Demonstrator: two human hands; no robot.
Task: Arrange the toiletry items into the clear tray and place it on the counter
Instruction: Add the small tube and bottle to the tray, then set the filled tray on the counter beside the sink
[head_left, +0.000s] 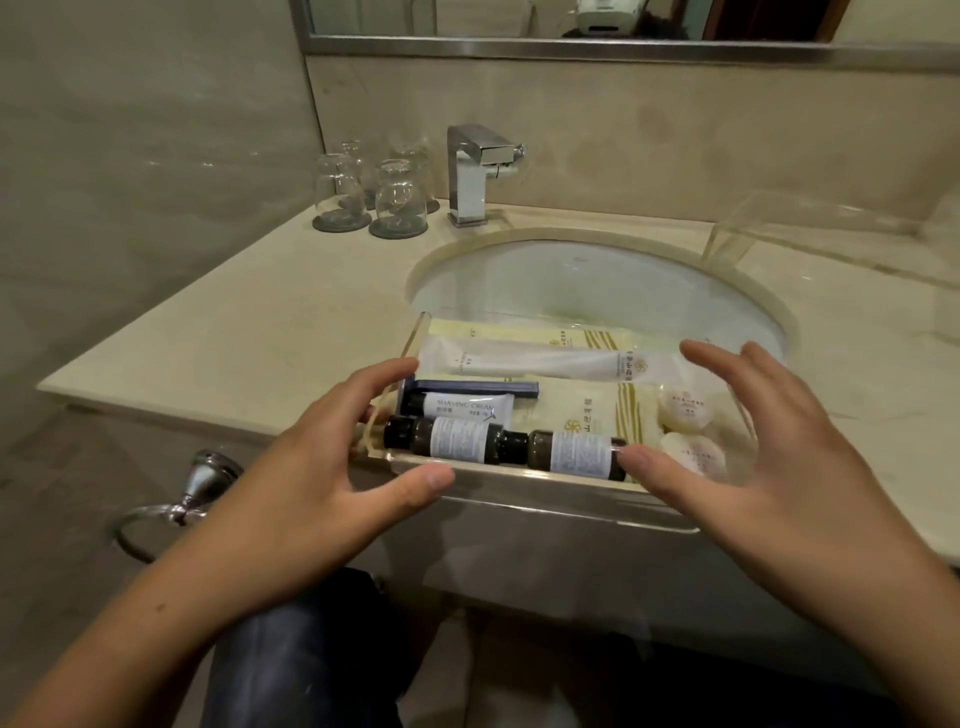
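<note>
Both hands flank the filled clear tray (519, 480) at the near edge of the sink (597, 280).

The tray's long axis runs left to right, bridging the sink's front rim; left hand (322, 457) touches its left end, fingers spread; right hand (769, 447) hovers open just off its right end; judged: left is nearer for a two-handed lift.

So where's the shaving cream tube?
In the head view, the shaving cream tube lies at the left end of the clear tray, beside the left hand, between the dark blue box and two dark bottles.
</note>
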